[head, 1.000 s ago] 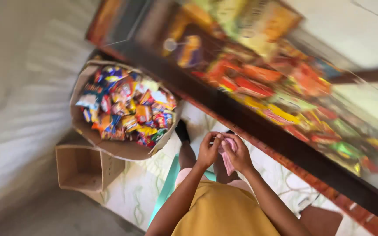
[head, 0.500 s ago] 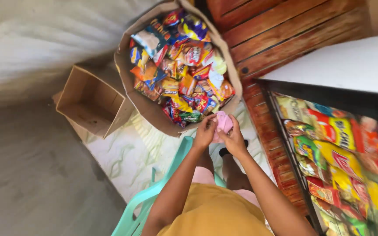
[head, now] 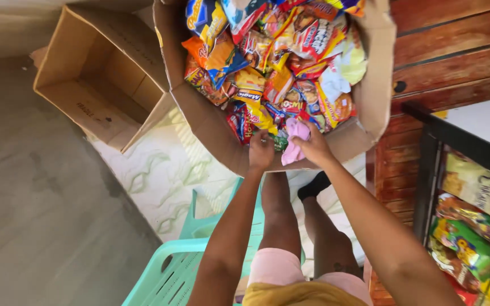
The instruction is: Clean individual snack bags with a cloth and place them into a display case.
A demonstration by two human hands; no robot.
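grey bare floor (head: 35, 226) fills the left side of the view, giving way to a pale sheet with green wavy marks (head: 160, 170) under the boxes. on that sheet stands a big open cardboard box (head: 370, 102), heaped to the brim with snack packets (head: 279, 62) in orange, yellow, red, blue and white, lying every which way. just beside it on the left lies a smaller cardboard box (head: 94, 85), tipped on its side with its mouth open and nothing showing inside.

both arms reach forward to the near rim of the big box. the left hand (head: 260, 152) is curled, its fingers down among the packets at the box's near edge; what exactly it pinches cannot be told. the right hand (head: 313, 146) is closed around a crumpled pink cloth (head: 294, 141), which hangs over the near rim of the box, touching the packets there. the two hands sit near each other, with the cloth between them.

below the arms show the person's bare legs, pink shorts (head: 282, 266) and a dark sock (head: 315, 185). a mint-green plastic chair (head: 168, 272) stands at the lower left of the legs. on the right, reddish wooden planks (head: 449, 56) run behind the big box, and a dark-framed display case (head: 426, 170) holds more snack bags (head: 472, 226) in yellow, green and red, stacked on top of each other.
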